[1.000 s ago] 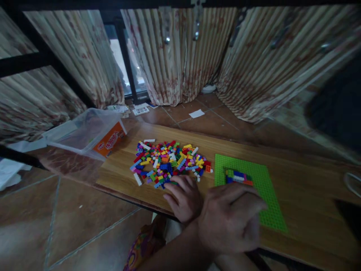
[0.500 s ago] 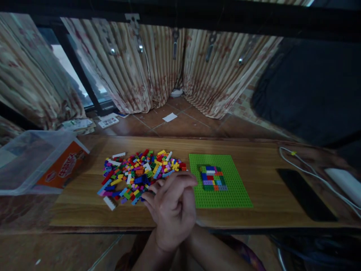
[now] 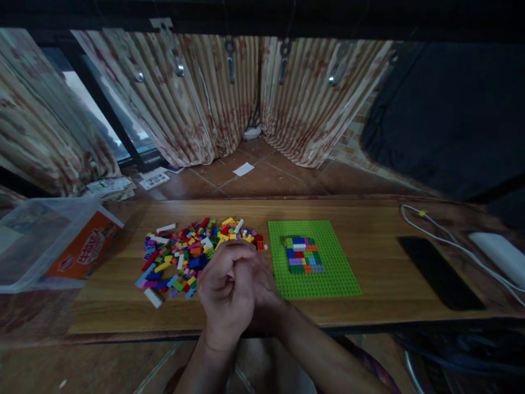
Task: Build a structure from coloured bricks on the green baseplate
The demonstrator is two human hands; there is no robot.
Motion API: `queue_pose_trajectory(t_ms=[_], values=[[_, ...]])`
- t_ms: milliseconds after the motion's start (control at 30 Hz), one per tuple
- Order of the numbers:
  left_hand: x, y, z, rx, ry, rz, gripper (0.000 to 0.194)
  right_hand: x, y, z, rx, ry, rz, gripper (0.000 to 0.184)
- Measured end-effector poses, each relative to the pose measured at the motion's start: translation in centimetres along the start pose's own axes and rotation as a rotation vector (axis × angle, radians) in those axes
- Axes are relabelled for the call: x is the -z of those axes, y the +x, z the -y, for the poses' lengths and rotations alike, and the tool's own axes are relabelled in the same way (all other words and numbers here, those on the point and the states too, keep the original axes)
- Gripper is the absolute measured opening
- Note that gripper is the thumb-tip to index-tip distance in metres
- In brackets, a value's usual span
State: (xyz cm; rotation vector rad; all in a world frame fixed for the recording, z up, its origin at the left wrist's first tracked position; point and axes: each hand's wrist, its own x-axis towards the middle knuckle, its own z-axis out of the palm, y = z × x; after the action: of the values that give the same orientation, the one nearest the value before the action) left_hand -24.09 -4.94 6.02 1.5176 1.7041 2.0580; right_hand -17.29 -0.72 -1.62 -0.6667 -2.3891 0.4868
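Above the table's front part my left hand (image 3: 227,293) is closed, fingers curled in, and presses against my right hand (image 3: 264,276). Whatever the left fingers close around is hidden. My right hand lies partly behind the left, its fingers mostly covered. A heap of loose colourful toy bricks (image 3: 176,257) spreads out just beyond and to the left of both hands. To their right lies a green baseplate (image 3: 344,273). A flat, roughly square patch of multicoloured bricks (image 3: 301,254) is built on it.
At the left end stands a clear plastic box (image 3: 24,241) with an orange label. On the right are a black phone-like slab (image 3: 441,273), a white cable (image 3: 437,232) and a white device (image 3: 498,257). Striped curtains (image 3: 205,104) hang beyond the wooden table (image 3: 381,219).
My hands have shifted slightly left and turned against each other, so more of the right hand's back shows. The view has moved a little. The bricks and baseplate look unchanged.
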Motion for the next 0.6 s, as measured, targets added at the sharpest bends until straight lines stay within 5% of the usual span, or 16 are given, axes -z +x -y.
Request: queue_pose_trajectory(t_ms=[100,267,400,500,600], values=[[0.3,0.6,0.5,0.089,-0.044,-0.122,0.020,1.6,0.0,-0.8,0.026,0.054,-0.013,0.017],[1.5,2.4,1.4,0.328,-0.270,-0.406,0.011,4.6,-0.2,-2.9,-0.158,0.031,-0.150,0.016],[2.2,3.3,2.2,0.581,-0.463,-0.552,0.007,5.2,-0.7,-3.6,-0.185,0.023,-0.144,0.015],[1.5,2.7,2.0,0.642,-0.488,-0.538,0.008,4.6,-0.7,-3.3,-0.150,0.017,-0.107,0.015],[-0.3,1.2,0.7,0.602,-0.428,-0.342,0.007,3.6,-0.3,-2.7,-0.094,-0.010,-0.090,0.016]])
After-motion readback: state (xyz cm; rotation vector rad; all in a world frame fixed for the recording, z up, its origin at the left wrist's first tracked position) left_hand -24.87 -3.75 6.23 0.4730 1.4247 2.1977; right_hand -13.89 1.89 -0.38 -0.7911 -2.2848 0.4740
